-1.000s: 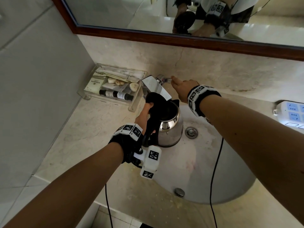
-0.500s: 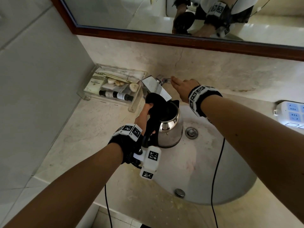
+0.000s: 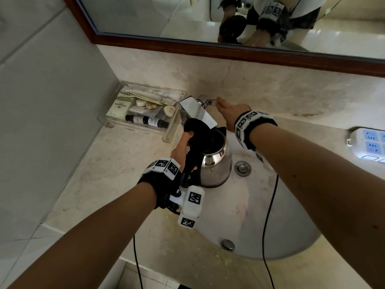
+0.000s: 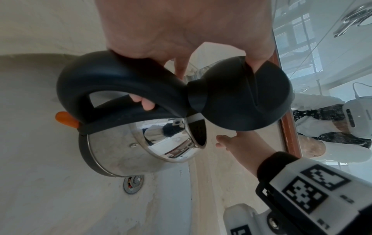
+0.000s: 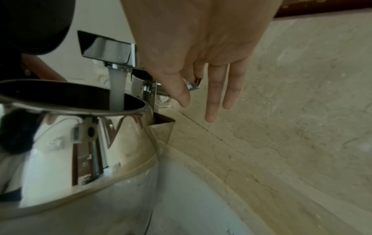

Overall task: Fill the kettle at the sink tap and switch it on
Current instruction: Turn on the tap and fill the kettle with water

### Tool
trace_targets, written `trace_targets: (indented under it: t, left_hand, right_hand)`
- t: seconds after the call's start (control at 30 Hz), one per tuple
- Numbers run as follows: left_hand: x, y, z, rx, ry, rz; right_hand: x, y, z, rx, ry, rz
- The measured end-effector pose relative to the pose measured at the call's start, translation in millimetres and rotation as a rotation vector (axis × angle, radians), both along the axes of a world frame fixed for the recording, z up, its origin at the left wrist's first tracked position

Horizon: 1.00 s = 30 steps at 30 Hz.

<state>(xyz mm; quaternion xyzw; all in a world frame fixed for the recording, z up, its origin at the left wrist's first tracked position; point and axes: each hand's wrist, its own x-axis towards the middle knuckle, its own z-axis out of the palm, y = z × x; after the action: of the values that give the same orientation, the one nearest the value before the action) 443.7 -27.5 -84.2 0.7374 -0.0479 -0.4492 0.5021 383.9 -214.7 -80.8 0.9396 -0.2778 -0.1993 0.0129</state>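
Note:
My left hand grips the black handle of a steel kettle and holds it over the sink, under the chrome tap. The black lid stands open, with my thumb against it. In the right wrist view a stream of water runs from the tap into the kettle. My right hand is at the tap lever, which sits between thumb and forefinger while the other fingers hang straight. An orange switch shows at the handle's base.
A clear tray of toiletries stands left of the tap against the wall. A white power strip lies on the counter at the right. A black cable hangs across the basin. The drain is beside the kettle. A mirror hangs above.

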Motion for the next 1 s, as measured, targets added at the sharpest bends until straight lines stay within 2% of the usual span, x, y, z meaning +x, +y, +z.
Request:
trace_targets:
  t: [0.03, 0.13, 0.23, 0.5, 0.63, 0.73, 0.8, 0.87, 1.0]
  left_hand:
    - [-1, 0, 1, -0.007, -0.009, -0.042]
    - [2, -3, -3, -0.071, -0.002, -0.022]
    - [4, -8, -2, -0.045, 0.126, 0.004]
    - [2, -8, -2, -0.074, 0.150, 0.015]
    - [1, -1, -4, -0.087, -0.082, -0.089]
    - [3, 0, -9, -0.063, -0.135, -0.091]
    - [-1, 2, -5, -0.081, -0.222, -0.226]
    - [-3, 5, 0, -0.078, -0.216, -0.248]
    - [1, 6, 0, 0.065, -0.244, -0.219]
  right_hand:
    - [0, 0, -1, 0.022, -0.006, -0.020]
    - [0, 0, -1, 0.018, -0.002, -0.019]
    - [0, 2, 2, -0.014, 0.003, 0.005]
    - [3, -3, -4, -0.016, -0.005, 0.036]
    - [4, -2, -4, -0.031, 0.000, 0.032]
    - [4, -3, -7, -0.034, -0.009, 0.031]
    - [4, -5, -9, -0.028, -0.019, 0.034]
    - [5, -6, -11, -0.010, -0.031, 0.018]
    - [7, -6, -13, -0.003, -0.024, 0.001]
